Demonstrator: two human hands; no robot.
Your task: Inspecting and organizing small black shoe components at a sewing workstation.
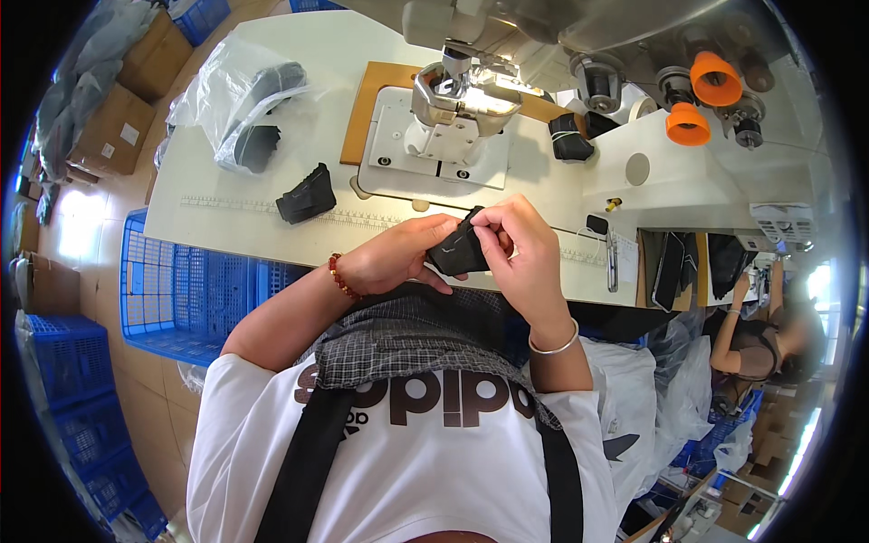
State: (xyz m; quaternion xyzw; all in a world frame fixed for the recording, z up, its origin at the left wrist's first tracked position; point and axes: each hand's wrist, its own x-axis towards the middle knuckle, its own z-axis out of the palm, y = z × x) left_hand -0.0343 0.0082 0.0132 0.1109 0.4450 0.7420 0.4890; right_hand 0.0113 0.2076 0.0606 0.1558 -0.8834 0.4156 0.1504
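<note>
A small folded black piece of material (457,254), with a pale line across it, is held between my two hands in front of my waist, at the near table edge. My left hand (398,257) grips its left side, thumb on top and fingers below. With thumb and forefinger, my right hand (520,246) pinches its upper right edge; the pinched spot itself is partly hidden. A similar black piece (307,194) lies to the left on the white table (380,50). Beyond my hands stands a sewing machine (457,127) with a metal bed.
A clear plastic bag (217,90) with black pieces lies at the far left. A tied black bundle (570,142) sits right of the machine. Orange thread holders (715,78) hang upper right. A blue basket (149,299) stands below the table's left edge. Another person (756,339) works at right.
</note>
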